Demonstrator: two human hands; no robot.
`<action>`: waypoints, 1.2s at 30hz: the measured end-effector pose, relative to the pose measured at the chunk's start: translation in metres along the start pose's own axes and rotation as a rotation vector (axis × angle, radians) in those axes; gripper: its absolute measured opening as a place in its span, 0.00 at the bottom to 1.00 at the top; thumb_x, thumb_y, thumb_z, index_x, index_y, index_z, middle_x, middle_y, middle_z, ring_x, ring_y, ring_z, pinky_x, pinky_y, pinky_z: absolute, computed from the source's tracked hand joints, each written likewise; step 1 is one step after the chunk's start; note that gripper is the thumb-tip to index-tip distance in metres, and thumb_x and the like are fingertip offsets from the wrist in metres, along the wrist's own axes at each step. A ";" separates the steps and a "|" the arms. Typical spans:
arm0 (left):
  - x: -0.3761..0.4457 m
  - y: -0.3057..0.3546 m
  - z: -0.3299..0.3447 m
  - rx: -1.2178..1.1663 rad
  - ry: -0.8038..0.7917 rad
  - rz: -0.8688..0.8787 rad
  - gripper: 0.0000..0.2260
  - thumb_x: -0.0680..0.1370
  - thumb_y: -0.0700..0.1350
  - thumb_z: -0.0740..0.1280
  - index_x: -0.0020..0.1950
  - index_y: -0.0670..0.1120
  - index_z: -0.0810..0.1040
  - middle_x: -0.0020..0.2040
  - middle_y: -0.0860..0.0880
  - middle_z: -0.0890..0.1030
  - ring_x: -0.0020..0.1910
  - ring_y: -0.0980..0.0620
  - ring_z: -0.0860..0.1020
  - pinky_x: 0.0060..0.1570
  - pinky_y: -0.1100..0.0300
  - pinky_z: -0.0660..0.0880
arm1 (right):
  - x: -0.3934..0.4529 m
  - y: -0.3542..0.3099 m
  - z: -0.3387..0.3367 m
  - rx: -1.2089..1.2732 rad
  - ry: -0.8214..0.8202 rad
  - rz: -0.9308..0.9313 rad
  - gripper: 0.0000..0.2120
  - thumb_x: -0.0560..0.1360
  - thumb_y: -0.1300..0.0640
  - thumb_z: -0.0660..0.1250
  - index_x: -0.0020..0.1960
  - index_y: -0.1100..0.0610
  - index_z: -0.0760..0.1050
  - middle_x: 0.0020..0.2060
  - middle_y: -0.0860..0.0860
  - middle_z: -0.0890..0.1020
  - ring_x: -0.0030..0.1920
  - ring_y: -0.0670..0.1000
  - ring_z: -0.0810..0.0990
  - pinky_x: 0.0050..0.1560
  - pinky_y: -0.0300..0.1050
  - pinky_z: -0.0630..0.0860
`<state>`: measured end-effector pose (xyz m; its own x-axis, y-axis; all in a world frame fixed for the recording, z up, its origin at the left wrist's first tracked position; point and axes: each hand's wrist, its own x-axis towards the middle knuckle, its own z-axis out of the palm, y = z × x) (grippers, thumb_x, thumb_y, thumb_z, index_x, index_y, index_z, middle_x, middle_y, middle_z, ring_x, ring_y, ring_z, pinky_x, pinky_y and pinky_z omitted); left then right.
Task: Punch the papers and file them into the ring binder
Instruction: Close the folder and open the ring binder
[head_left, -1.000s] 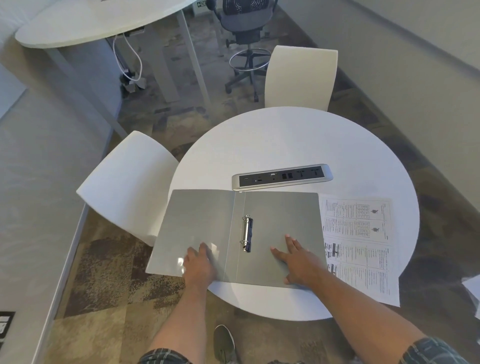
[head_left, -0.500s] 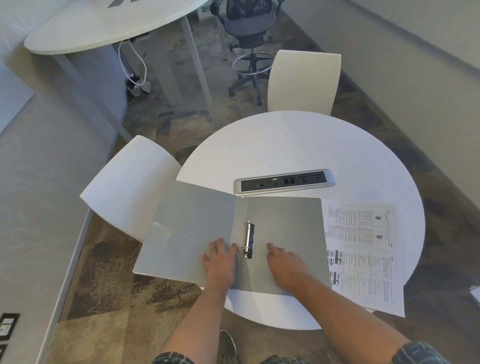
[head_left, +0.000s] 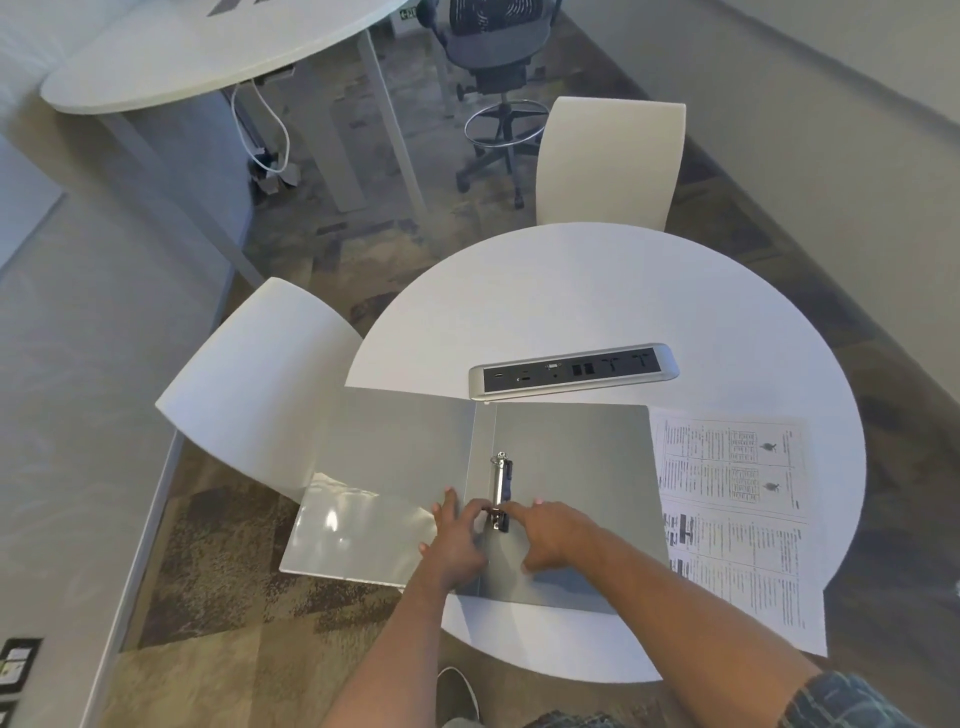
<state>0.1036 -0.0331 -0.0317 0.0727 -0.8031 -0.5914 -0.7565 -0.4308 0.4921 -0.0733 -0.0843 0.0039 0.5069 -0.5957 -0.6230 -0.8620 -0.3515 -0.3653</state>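
Currently: grey plastic ring binder (head_left: 566, 483) lying open and flat on round white counter (head_left: 597, 312), near edge, left cover overhanging counter rim toward white curved chair (head_left: 260, 384) at left. Clear glossy pocket (head_left: 358, 525) visible on lower part of left cover. Chrome two-ring mechanism (head_left: 502, 488) mounted along spine, black lever at each end. Both hands at near end of that mechanism: left hand (head_left: 457, 540) palm down, fingers loosely spread over spine fold, index fingertip reaching in to touch near ring; right hand (head_left: 553, 530) palm down on right cover, index finger extended to same spot from other side, remaining fingers curled loosely. Neither hand closed around anything; contact is fingertip only. Cannot tell whether rings are open or shut, too small and partly covered by fingers. Printed white paper sheets (head_left: 737, 525) flat on counter just right of binder, touching or very slightly under right cover edge, near corner hanging off counter rim. Text blocks and small tables on sheets, not legible. Silver oblong power/data socket strip (head_left: 574, 371) set in counter just beyond binder's far edge. Second white chair (head_left: 610, 161) at far side of counter. Dark mesh office stool (head_left: 493, 67) and long white desk (head_left: 208, 52) further back. Plaid sleeve (head_left: 852, 701) on right forearm at lower right.
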 end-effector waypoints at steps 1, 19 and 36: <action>0.002 -0.001 -0.001 -0.031 -0.004 0.010 0.32 0.72 0.32 0.61 0.61 0.70 0.69 0.82 0.52 0.41 0.81 0.40 0.37 0.70 0.24 0.51 | 0.001 0.000 -0.002 0.022 -0.001 0.001 0.43 0.73 0.52 0.75 0.81 0.45 0.56 0.66 0.61 0.76 0.64 0.61 0.77 0.61 0.51 0.75; 0.018 -0.006 -0.003 -0.201 -0.076 0.033 0.20 0.69 0.44 0.72 0.50 0.68 0.72 0.82 0.61 0.40 0.79 0.39 0.30 0.73 0.28 0.43 | 0.018 -0.021 -0.018 0.060 0.018 0.049 0.16 0.79 0.56 0.63 0.67 0.53 0.71 0.58 0.59 0.82 0.57 0.61 0.80 0.56 0.55 0.78; 0.011 0.005 -0.006 -0.168 -0.072 0.005 0.20 0.69 0.49 0.77 0.50 0.60 0.68 0.83 0.55 0.41 0.80 0.40 0.31 0.75 0.34 0.46 | 0.010 -0.001 -0.014 0.173 -0.015 0.057 0.30 0.78 0.65 0.63 0.76 0.45 0.65 0.62 0.59 0.80 0.60 0.59 0.79 0.50 0.45 0.72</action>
<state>0.1043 -0.0469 -0.0316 0.0185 -0.7765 -0.6298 -0.6373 -0.4945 0.5910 -0.0678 -0.0995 0.0076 0.4587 -0.5995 -0.6559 -0.8772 -0.1876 -0.4420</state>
